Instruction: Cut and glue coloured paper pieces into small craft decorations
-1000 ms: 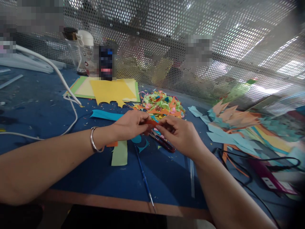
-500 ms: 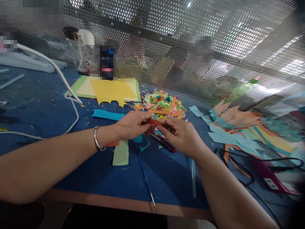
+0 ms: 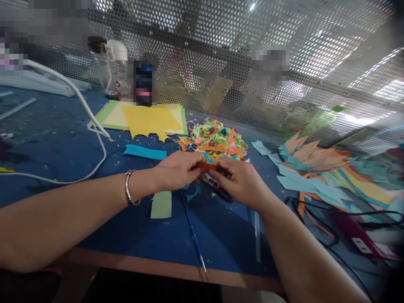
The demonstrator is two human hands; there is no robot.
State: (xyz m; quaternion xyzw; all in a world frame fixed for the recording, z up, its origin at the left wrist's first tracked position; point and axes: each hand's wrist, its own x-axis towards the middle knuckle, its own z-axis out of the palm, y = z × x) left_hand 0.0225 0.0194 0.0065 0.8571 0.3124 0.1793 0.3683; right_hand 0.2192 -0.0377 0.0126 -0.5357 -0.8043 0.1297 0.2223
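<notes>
My left hand (image 3: 178, 170) and my right hand (image 3: 240, 179) meet over the middle of the blue table (image 3: 53, 139). Both pinch a small orange paper piece (image 3: 207, 166) between their fingertips. A silver bangle (image 3: 128, 187) circles my left wrist. Just under my right hand lies a pair of dark red scissors (image 3: 221, 191). A thin blue pen (image 3: 193, 235) lies on the table towards me, and a pale green paper strip (image 3: 161, 205) lies below my left hand.
A heap of coloured paper scraps (image 3: 217, 141) sits just beyond my hands. Yellow and green sheets (image 3: 151, 120), a blue strip (image 3: 145, 152), a white cable (image 3: 91, 126) and a bottle (image 3: 116, 69) lie left. Cut paper (image 3: 315, 168) and black cables (image 3: 322, 210) crowd the right. Perforated metal screen behind.
My hands stay pinched on the orange piece and have shifted slightly right in the picture; the fingers have worked it a little. Nothing else has moved.
</notes>
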